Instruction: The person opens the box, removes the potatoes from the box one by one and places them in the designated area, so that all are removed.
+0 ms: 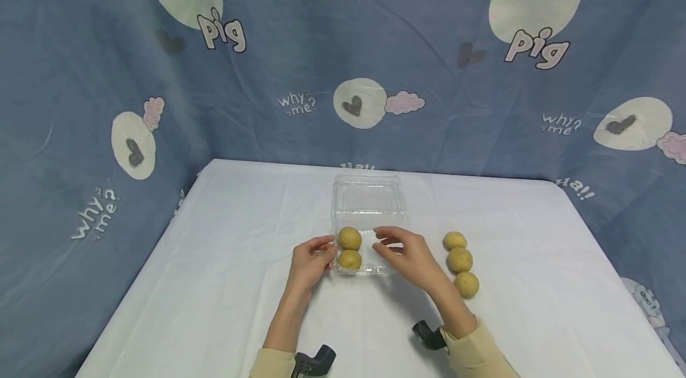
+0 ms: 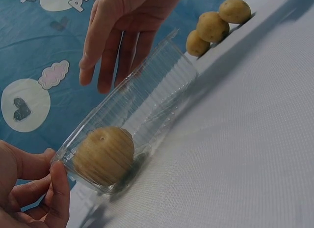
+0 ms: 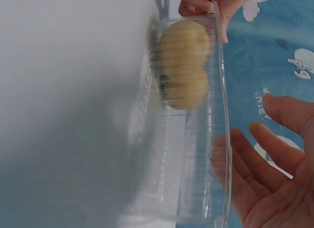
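A clear plastic clamshell box (image 1: 373, 271) lies with its lid (image 1: 368, 196) folded back, away from me. Two potatoes (image 1: 349, 239) (image 2: 105, 154) sit one behind the other in the left half of its base. My left hand (image 1: 311, 262) pinches the box's left rim between thumb and fingers, as the left wrist view (image 2: 34, 184) shows. Over the right half of the base hovers my right hand (image 1: 408, 254), fingers spread and slightly bent, holding nothing. In the right wrist view its fingers (image 3: 260, 161) are beside the box's rim.
Three more potatoes (image 1: 460, 260) stand in a row on the white tablecloth (image 1: 203, 283), right of my right hand. A blue printed curtain (image 1: 300, 38) hangs behind the table and along its left side. Dark camera mounts (image 1: 316, 361) are on both wrists.
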The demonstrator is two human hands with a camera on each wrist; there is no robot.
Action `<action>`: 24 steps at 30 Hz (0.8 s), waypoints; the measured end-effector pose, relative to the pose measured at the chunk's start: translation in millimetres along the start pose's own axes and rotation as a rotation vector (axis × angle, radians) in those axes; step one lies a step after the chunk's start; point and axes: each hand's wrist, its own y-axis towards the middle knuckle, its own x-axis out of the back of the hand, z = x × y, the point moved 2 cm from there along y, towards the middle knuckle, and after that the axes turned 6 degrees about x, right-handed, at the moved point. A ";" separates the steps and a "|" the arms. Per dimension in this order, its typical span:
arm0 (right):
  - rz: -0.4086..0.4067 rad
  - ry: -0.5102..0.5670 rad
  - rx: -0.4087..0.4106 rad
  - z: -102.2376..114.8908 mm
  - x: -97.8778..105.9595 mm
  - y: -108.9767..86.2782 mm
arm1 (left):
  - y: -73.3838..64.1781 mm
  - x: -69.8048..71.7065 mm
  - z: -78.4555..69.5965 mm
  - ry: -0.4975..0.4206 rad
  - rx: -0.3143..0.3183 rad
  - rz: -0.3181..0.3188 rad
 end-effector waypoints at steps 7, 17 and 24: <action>0.024 -0.047 0.009 -2.2 -10.9 11.7 | 1.6 -0.3 0.9 -0.005 -0.003 -0.008; 0.087 -0.114 0.043 -9.0 -23.8 23.0 | 1.9 -0.4 2.4 -0.005 -0.008 0.003; 0.108 -0.111 0.060 -9.7 -29.2 27.7 | 1.1 0.1 1.5 -0.008 -0.007 0.005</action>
